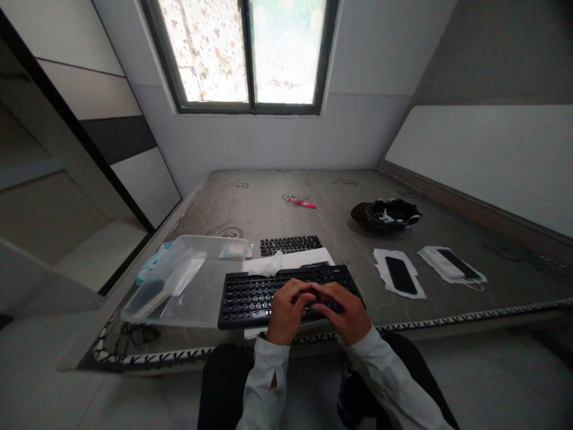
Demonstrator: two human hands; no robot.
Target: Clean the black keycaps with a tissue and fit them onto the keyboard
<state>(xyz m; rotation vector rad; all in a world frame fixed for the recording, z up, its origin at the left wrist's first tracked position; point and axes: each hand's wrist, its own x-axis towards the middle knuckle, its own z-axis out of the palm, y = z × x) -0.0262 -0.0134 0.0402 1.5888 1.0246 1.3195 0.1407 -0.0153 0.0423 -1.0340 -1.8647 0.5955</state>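
A black keyboard (250,300) lies in front of me near the mattress edge, slightly tilted. Over its right half, my left hand (289,304) and my right hand (342,307) come together with fingertips meeting. Both hands are closed in a pinch; whatever they may hold is too small or hidden to make out. They cover part of the keys. A crumpled white tissue (267,264) rests at the keyboard's back edge. Behind it are a white sheet (304,258) and a group of black keys (290,243).
Left of the keyboard is a translucent plastic box (215,310) with papers inside. To the right, a black phone (398,273) and a white device (447,263) lie on white cloths. A dark cap (387,215) and a red packet (304,203) sit farther back on the mattress (250,203).
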